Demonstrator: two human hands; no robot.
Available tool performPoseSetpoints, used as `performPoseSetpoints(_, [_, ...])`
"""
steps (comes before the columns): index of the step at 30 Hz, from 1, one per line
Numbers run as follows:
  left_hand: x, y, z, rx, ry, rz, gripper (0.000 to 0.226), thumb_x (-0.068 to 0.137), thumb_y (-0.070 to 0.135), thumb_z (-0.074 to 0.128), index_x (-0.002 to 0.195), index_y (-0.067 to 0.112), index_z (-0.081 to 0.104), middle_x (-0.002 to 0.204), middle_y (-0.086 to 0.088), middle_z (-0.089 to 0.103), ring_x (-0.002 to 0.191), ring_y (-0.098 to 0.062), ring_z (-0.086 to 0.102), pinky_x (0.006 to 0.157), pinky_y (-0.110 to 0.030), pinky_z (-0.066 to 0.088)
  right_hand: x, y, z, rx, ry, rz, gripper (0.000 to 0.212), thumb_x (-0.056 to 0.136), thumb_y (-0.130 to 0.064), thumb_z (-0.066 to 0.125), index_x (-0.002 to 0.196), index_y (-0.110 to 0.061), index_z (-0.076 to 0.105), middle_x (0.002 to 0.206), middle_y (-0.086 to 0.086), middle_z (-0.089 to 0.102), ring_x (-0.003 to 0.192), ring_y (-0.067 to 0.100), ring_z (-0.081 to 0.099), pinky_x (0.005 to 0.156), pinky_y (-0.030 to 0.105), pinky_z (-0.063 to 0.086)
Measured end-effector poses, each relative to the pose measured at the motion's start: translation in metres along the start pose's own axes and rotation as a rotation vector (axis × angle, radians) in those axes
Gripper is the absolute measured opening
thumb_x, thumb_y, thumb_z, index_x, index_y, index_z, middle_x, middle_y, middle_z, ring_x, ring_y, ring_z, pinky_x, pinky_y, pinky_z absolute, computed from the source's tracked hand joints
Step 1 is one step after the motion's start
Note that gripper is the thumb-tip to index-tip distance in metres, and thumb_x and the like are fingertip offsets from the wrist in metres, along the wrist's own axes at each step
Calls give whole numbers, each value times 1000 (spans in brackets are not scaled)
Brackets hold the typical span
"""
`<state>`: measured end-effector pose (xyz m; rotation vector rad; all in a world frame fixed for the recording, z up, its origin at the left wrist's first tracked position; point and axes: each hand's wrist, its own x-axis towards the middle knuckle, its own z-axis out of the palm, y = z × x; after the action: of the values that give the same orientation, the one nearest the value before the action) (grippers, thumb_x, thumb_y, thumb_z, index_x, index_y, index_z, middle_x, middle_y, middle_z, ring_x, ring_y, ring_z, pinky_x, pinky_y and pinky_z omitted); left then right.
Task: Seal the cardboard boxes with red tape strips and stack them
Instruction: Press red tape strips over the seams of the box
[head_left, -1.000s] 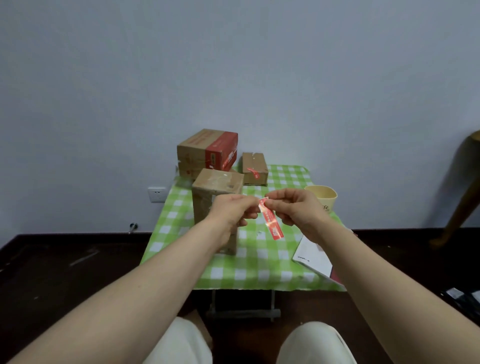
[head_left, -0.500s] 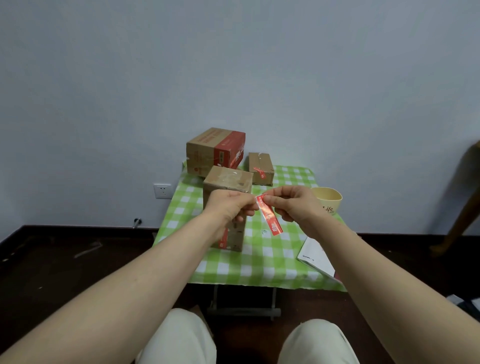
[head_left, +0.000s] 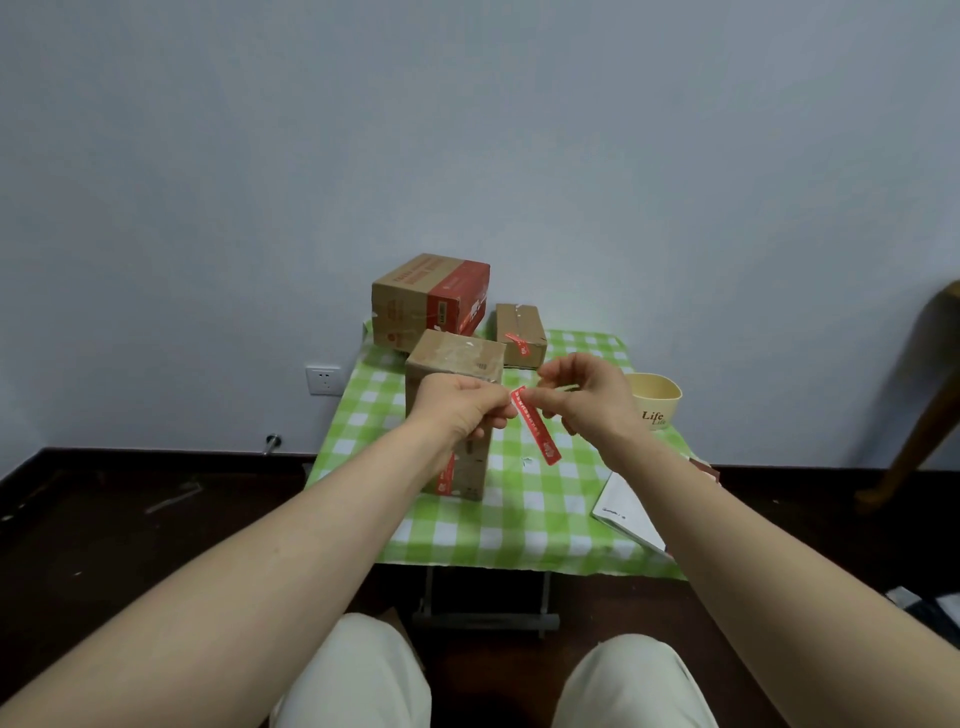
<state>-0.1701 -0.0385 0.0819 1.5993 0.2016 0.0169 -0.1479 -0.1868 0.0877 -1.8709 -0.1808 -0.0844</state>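
A red tape strip (head_left: 536, 432) hangs in the air above the table, its top end pinched between my left hand (head_left: 462, 410) and my right hand (head_left: 582, 397). Right behind my left hand stands a tall cardboard box (head_left: 457, 364) on end, a red strip on its lower front. At the back left lies a larger box with a red band (head_left: 431, 301). A small box (head_left: 519, 332) with a red strip on its near end sits at the back middle.
The small folding table (head_left: 519, 525) has a green checked cloth. A cream cup (head_left: 655, 397) stands at its right. A white booklet (head_left: 623, 512) lies at the right front edge. A wooden furniture leg (head_left: 924, 395) is at far right. My knees are below the table's front.
My head has tilted, so the table sits a little lower in view. Both hands stay on the strip's top end; my right fingers have spread slightly.
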Motion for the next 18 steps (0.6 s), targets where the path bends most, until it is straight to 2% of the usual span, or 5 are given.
performPoseSetpoints(2, [-1,1,3,-16,13,4,8,77,3,66,70,4,69,57,1,67,47,-3,57,41,-13,36,-2,-1,2,-52,78,-91,21,72,-6,77,70,-17,60,71,-1,63,55,11,58,40,17,40])
performPoseSetpoints(4, [-2,1,6,-21,20,11,8,77,4,67,70,6,68,57,2,67,48,-3,57,42,-13,37,-5,0,4,-96,54,-135,15,73,-7,75,70,-16,65,71,0,66,61,12,63,46,19,48])
performPoseSetpoints(6, [-3,1,8,-21,23,22,8,78,5,67,70,7,68,58,2,67,50,-5,57,46,-15,38,-7,2,4,-116,18,-116,8,74,-6,74,74,-13,70,71,0,69,62,12,64,56,23,54])
performPoseSetpoints(11, [-5,2,14,2,26,44,11,77,5,66,66,8,69,59,1,68,51,-6,57,50,-18,40,-8,8,-3,-28,-9,-16,12,76,-5,71,71,-16,70,70,7,71,59,12,62,73,39,56])
performPoseSetpoints(18, [-4,3,21,41,7,67,11,78,6,69,67,9,68,52,3,64,54,-9,57,51,-19,40,-11,7,-10,127,-54,51,3,76,-8,74,74,-7,72,79,17,73,74,22,70,80,33,57])
